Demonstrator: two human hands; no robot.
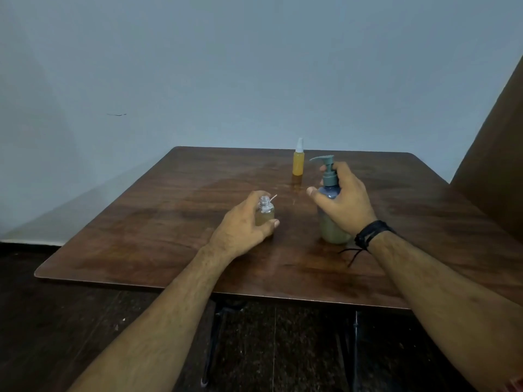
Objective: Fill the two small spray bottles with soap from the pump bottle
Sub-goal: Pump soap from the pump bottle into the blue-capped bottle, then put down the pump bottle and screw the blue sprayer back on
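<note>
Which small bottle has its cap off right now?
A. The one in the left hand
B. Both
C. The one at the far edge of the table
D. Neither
A: the bottle in the left hand shows a bare threaded neck, while the far bottle wears its white sprayer.

A dark wooden table carries three upright bottles: an uncapped small bottle at centre, a capped yellow spray bottle toward 12 o'clock, and a pump bottle toward 3 o'clock.

gap between bottles open | capped spray bottle behind (upright)
</note>
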